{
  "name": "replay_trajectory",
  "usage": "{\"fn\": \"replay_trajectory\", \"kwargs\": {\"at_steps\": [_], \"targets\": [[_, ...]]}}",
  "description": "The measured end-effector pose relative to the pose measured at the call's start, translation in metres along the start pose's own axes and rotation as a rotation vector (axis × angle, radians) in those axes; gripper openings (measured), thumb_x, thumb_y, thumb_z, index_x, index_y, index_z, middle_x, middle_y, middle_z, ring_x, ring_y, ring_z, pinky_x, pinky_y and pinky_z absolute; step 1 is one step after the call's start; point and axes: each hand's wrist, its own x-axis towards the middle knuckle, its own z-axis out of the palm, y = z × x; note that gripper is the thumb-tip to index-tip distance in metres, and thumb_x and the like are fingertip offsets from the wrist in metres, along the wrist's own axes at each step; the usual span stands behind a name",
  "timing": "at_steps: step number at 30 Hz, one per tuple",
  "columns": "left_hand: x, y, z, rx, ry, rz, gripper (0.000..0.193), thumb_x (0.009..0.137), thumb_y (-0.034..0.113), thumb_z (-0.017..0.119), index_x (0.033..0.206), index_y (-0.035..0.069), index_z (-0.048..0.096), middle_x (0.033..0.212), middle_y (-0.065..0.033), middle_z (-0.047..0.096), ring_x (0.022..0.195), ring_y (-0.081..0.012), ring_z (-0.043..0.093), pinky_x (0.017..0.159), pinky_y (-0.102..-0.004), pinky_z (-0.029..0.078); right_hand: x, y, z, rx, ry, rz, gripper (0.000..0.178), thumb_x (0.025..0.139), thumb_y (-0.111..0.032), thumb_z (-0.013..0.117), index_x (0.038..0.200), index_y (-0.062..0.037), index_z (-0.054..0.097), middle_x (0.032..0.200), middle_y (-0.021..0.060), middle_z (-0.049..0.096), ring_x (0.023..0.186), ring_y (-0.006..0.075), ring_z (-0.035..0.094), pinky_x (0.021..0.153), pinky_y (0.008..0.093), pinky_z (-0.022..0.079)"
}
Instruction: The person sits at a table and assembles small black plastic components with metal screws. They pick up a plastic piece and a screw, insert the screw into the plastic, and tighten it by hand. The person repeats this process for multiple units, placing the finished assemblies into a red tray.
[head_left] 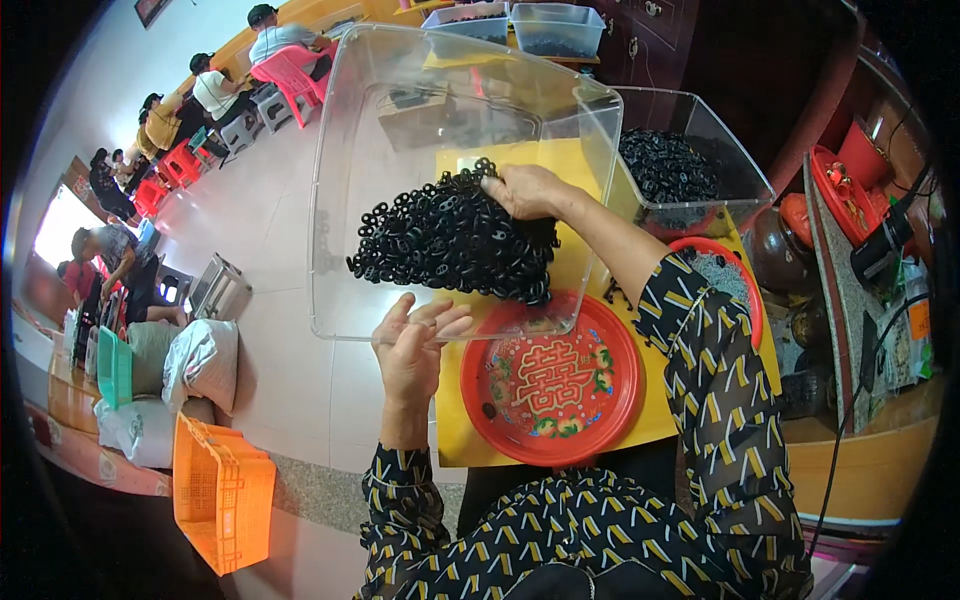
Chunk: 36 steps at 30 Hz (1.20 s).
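To your left, pale glossy floor tiles (282, 300) spread toward a whitish wall (188, 48), red plastic stools (182, 163) and a bright opening (62, 235); ahead of you stands a dark cabinet (645, 55) with metal handles.

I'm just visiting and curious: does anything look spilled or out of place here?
Yes, slightly: a few small black pieces lie loose on the yellow tabletop, beside the red tray. They look stray because a whole heap of black pieces sits inside the large clear bin. Nothing looks clearly damaged.
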Motion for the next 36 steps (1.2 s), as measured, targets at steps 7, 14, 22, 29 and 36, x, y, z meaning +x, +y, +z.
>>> {"fn": "replay_trajectory", "kwargs": {"at_steps": [7,14,22,29,36], "targets": [[-0.005,-0.003,0.005,0.013,0.033,0.014,0.046,0.073,-0.005,0.041,0.115,-0.012,0.025,0.095,-0.0304,0.052,0.081,-0.0409,0.059,0.072,-0.0434,0.053,-0.030,-0.009,-0.002,0.014,-0.181,-0.176,0.061,0.085,-0.048,0.036,0.074,0.0068,0.060,0.076,0.0277,0.057,0.075,0.0403,0.056,0.069,0.0426,0.044],[-0.009,-0.008,0.012,0.019,0.037,0.035,0.052,0.073,-0.006,0.039,0.121,-0.012,0.020,0.097,-0.0317,0.050,0.082,-0.0408,0.058,0.072,-0.0430,0.053,-0.068,-0.017,-0.010,0.047,-0.291,-0.097,0.064,0.082,-0.055,0.039,0.087,0.0074,0.054,0.084,0.0280,0.056,0.084,0.0402,0.054,0.074,0.0419,0.043],[-0.007,-0.016,0.005,-0.019,0.049,0.047,0.047,0.074,-0.007,0.037,0.118,-0.013,0.023,0.097,-0.0332,0.050,0.084,-0.0428,0.058,0.073,-0.0453,0.053,-0.139,-0.045,0.016,0.041,0.116,-0.109,0.038,0.080,-0.034,0.053,0.093,0.0009,0.049,0.088,0.0200,0.052,0.086,0.0366,0.050,0.075,0.0427,0.040],[-0.004,-0.024,0.005,0.048,0.039,0.082,0.044,0.070,-0.006,0.034,0.114,-0.012,0.031,0.099,-0.0378,0.048,0.087,-0.0460,0.055,0.075,-0.0462,0.052,-0.175,-0.054,0.036,0.024,0.527,-0.243,0.025,0.069,-0.016,0.062,0.081,-0.0012,0.046,0.081,0.0134,0.047,0.078,0.0309,0.048,0.070,0.0396,0.038],[-0.001,-0.028,0.000,0.016,0.011,0.078,0.044,0.070,-0.006,0.032,0.114,-0.010,0.036,0.100,-0.0372,0.048,0.088,-0.0458,0.055,0.074,-0.0465,0.052,-0.184,-0.046,0.027,0.258,0.614,-0.220,0.026,0.077,-0.009,0.054,0.097,0.0070,0.050,0.099,0.0221,0.051,0.096,0.0354,0.049,0.085,0.0391,0.040]]}}
